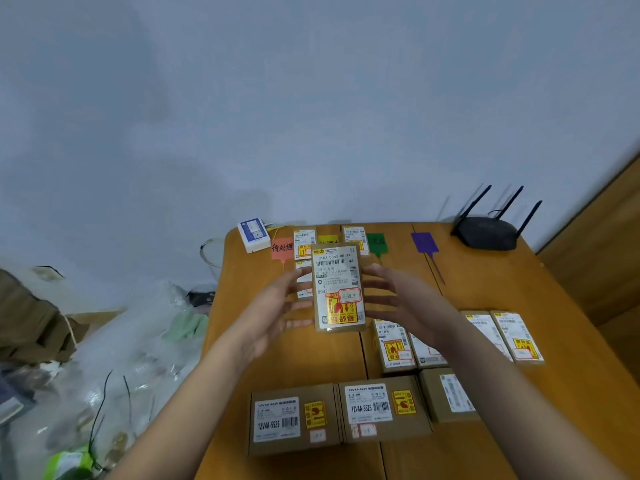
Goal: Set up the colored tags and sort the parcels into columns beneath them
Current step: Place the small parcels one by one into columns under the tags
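Between both hands I hold a brown parcel [338, 287] with a white label and a yellow-red sticker, raised above the wooden table [485, 292]. My left hand [277, 306] grips its left edge, my right hand [398, 303] its right edge. At the table's far edge lie a red tag [282, 249], a yellow tag [327, 239] partly hidden by the parcel, a green tag [376, 241] and a purple tag [424, 242]. Small parcels [304, 242] [354, 234] lie near the red and yellow tags.
Several unsorted parcels [394, 408] lie on the near and right part of the table. A black router [486, 230] stands at the far right corner, a white box [254, 234] at the far left corner. Plastic bags [131, 358] fill the floor on the left.
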Demonstrator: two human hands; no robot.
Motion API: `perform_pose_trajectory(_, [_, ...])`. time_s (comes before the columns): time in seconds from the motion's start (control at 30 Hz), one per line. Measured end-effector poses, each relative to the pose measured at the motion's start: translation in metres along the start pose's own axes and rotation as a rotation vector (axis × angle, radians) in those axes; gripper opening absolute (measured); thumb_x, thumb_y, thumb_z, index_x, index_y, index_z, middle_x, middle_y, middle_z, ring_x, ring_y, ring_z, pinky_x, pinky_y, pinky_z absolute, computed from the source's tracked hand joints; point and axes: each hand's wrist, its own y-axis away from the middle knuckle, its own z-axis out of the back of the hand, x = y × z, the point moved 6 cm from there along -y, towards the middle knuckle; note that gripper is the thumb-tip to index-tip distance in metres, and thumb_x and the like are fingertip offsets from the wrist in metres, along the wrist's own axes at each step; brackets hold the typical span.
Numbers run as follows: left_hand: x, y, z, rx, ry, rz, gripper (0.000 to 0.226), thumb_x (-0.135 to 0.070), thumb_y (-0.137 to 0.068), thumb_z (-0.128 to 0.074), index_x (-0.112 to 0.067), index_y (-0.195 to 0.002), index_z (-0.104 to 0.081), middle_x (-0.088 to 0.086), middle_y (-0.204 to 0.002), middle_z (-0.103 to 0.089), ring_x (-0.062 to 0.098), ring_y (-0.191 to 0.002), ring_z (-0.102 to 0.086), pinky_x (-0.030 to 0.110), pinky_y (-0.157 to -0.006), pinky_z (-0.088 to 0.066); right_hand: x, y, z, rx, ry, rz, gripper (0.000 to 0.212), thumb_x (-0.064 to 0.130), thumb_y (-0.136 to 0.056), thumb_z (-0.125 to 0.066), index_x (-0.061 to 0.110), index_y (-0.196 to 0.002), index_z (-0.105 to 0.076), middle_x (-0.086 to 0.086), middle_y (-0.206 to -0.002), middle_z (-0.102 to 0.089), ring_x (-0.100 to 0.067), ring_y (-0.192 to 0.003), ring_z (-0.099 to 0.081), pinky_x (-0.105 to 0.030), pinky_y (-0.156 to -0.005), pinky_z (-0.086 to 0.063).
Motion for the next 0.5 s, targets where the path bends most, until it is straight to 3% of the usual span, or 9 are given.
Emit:
perform_pose_trajectory(0.2, [0.022,-0.005,-0.016,0.029,-0.039,0.028,0.031,-0.041,-0.101,-0.041,-0.028,-0.123,-0.059,0.005,-0.119,-0.065,0.027,-0.11,-0.062,0.047,-0.092,-0.053,-0.023,0.007,0.017,-0.02,-0.019,-0.032,0.034,0.034,-0.101,-0.053,0.013,-0.127,-0.061,-0.013,-0.12,-0.069,-0.031,-0.112,-0.066,-0.053,-0.099,-0.053])
perform_pose_trajectory(0.37, [0.049,-0.024,-0.054,0.019,-0.085,0.094,0.037,-0.044,-0.099,-0.043,-0.026,-0.13,-0.054,0.009,-0.126,-0.06,0.03,-0.113,-0.06,0.041,-0.082,-0.055,-0.044,0.007,0.063,-0.012,-0.088,-0.099,0.034,0.032,-0.1,-0.054,0.012,-0.126,-0.062,-0.014,-0.12,-0.069,-0.034,-0.112,-0.065,-0.051,-0.097,-0.054])
perform_pose_trajectory(0.5, [0.066,-0.047,-0.103,-0.04,-0.078,0.143,0.038,-0.044,-0.099,-0.046,-0.025,-0.131,-0.054,0.006,-0.126,-0.058,0.027,-0.105,-0.06,0.044,-0.086,-0.055,-0.062,-0.011,0.121,0.004,-0.131,-0.145,0.04,0.034,-0.095,-0.063,0.013,-0.13,-0.06,-0.011,-0.122,-0.069,-0.032,-0.11,-0.067,-0.05,-0.094,-0.056])
